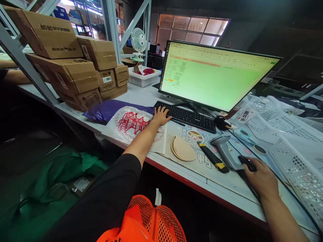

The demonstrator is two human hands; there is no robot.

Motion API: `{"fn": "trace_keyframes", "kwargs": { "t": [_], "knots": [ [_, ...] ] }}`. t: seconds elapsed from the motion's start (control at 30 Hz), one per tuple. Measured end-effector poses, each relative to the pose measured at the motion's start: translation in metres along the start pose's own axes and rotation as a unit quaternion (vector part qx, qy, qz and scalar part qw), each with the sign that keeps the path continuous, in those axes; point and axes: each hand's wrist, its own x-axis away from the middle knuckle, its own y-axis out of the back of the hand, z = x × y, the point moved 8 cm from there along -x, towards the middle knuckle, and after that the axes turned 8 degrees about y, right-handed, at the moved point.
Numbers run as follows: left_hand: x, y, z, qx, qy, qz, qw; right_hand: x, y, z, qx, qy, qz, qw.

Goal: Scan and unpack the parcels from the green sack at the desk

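My left hand lies with its fingers spread on the left end of a black keyboard. Under that forearm is a white plastic bag with red print, overlapping a purple bag. On the right, a black computer mouse sits under my right hand, whose fingers curve over it. Just left of the mouse lies a grey barcode scanner. Beside the scanner is a black and yellow utility knife. A monitor behind the keyboard shows a spreadsheet.
Cardboard boxes are stacked at the left, near a metal shelf post. White perforated baskets crowd the right side. A tape roll and round beige pieces lie on the desk. A small fan stands behind a white basket.
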Motion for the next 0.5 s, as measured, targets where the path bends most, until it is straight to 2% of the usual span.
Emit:
{"fn": "trace_keyframes", "kwargs": {
  "t": [0.27, 0.5],
  "knots": [
    [0.0013, 0.0014, -0.0014, 0.002, -0.004, -0.003, 1.000, -0.0004, -0.0019, -0.0003, -0.014, 0.032, -0.024, 0.999],
    [0.0030, 0.0026, -0.0022, 0.001, -0.002, -0.002, 1.000, 0.0003, -0.0024, -0.0027, -0.020, 0.025, -0.025, 0.999]
  ]
}}
